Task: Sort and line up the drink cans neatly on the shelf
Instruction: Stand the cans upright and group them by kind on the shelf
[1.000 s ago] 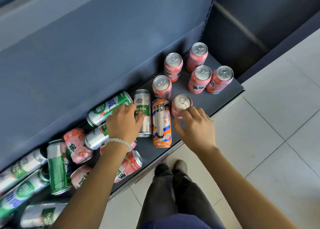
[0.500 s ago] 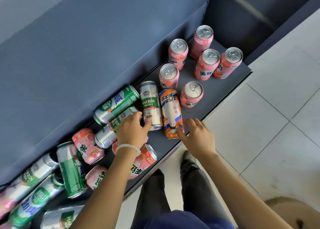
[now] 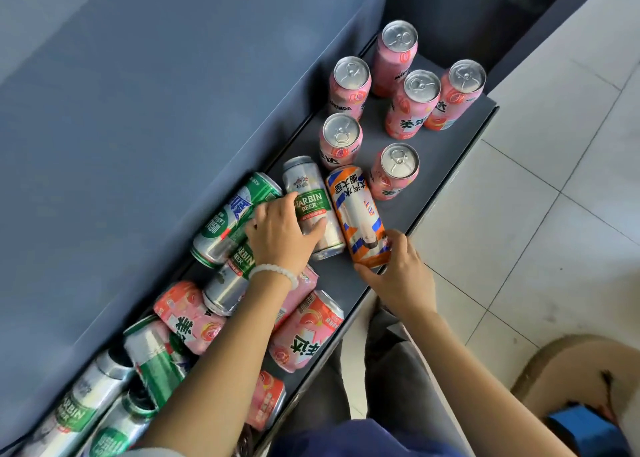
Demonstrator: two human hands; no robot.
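1. Two hands at work over the low shelf (image 3: 446, 166), both reaching in from the near edge.
2. Nearest: right hand (image 3: 398, 276) curled round the near end of the orange and white can (image 3: 356, 211), thumb on one side, fingers on the other, pinching it. Can lying flat, its far end pointing toward the standing pink cans.
3. Just left of it: left hand (image 3: 280, 235), white bead bracelet (image 3: 277, 271) at the wrist, palm down, thumb lying across the silver and green Harbin can (image 3: 311, 207); fingers spread toward the green can (image 3: 235, 217) lying on its left. Grip on either not clear; looks like resting or pressing rather than a firm hold.
4. Handling, as a judgement: rigid, smooth metal, likely to roll when flat; heavy if full, which cannot be told. Best taken round the middle of the body, then stood on its base.
5. Left and near: a jumble of pink, green and silver cans lying on their sides, still unsorted.
6. Farthest, to the right: six pink cans (image 3: 412, 103) upright, near one another in loose rows.
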